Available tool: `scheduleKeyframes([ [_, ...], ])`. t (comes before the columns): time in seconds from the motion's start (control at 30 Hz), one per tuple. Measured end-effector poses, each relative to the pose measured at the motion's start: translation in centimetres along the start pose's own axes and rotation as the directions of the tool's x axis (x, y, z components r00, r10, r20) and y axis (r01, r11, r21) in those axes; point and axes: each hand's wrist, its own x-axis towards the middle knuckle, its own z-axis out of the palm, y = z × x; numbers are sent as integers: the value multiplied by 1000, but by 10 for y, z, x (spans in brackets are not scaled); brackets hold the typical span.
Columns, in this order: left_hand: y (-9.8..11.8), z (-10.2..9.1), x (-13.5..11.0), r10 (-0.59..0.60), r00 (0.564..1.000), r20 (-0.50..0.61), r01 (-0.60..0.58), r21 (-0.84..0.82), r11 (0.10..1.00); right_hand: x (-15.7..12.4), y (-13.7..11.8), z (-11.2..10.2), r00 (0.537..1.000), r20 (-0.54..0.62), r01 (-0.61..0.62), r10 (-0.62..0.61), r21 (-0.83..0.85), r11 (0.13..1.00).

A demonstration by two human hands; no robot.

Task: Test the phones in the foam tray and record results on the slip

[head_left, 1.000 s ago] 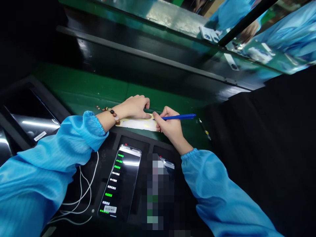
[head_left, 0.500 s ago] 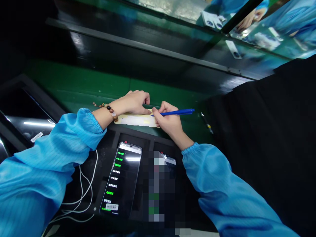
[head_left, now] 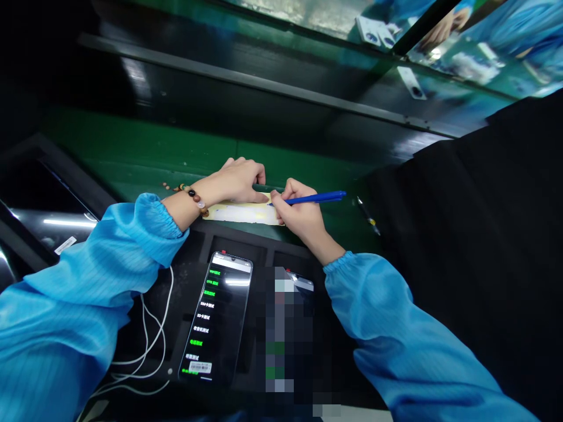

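Note:
A blue pen (head_left: pixel 319 198) slants through the closed fingers of my right hand (head_left: pixel 301 212), its tip down at a strip of pale yellow-and-white paper (head_left: pixel 240 214). My left hand (head_left: pixel 237 180) rests over the paper's far edge, thumb stretched along it and thumb and forefinger apart. A bead bracelet (head_left: pixel 196 199) circles the left wrist. Nearer to me, a phone (head_left: pixel 217 316) with a lit list of green and white lines lies in a black foam tray (head_left: pixel 202 243). A second phone (head_left: pixel 301 282) sits to its right, mostly hidden by blurred blocks.
White cables (head_left: pixel 165 305) loop left of the lit phone. Another dark screen (head_left: pixel 48 205) lies at far left. A second pen (head_left: pixel 368 215) is on the green mat (head_left: pixel 193 138) at right, beside black cloth (head_left: pixel 475 234). Past a metal rail (head_left: pixel 264 88), a co-worker's hands (head_left: pixel 444 29) show.
Both hands stay at the paper, and the pen has barely shifted. The view has moved slightly; the phones and cables lie as before.

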Motion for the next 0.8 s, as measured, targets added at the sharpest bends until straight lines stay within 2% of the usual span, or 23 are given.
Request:
scheduleKeyframes([
  [0.67, -2, 2, 0, 24, 1000, -19, -23, 39, 999, 1, 1, 3, 1000, 12, 27, -27, -11, 1000],
  [0.73, 1, 0, -1, 20, 1000, -18, -20, 39, 999, 1, 0, 1, 998, -30, 48, -48, -16, 999],
  [0.8, 3, -1, -2, 8, 1000, -12, -8, 33, 999, 1, 0, -10, 990, -111, 80, -85, -47, 996],
])
